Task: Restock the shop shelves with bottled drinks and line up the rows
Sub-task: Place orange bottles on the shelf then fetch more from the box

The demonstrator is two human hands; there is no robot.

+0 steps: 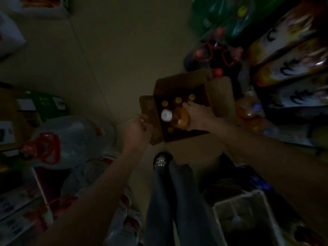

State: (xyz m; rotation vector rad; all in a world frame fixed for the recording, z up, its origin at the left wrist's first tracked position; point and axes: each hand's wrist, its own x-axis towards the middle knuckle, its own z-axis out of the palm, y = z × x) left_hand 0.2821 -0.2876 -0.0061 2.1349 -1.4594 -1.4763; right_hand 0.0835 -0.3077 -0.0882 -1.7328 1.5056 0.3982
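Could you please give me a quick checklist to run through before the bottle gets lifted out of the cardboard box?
1. Right hand grips the amber bottle: ok.
2. White cap on the bottle in place: ok; tightness cannot tell.
3. Left hand steadies the box flap: contact cannot tell, blurred.
4. Cardboard box open, flaps clear of the bottle: ok.
5. Other bottle caps left in the box: ok, a few show.
6. Lighting to read labels: not ok, dim.

The open cardboard box [179, 89] is flanked by bare floor [115, 59] on the left. Its right side is hemmed by stacked bottle packs [220, 54] and bags [291, 68].
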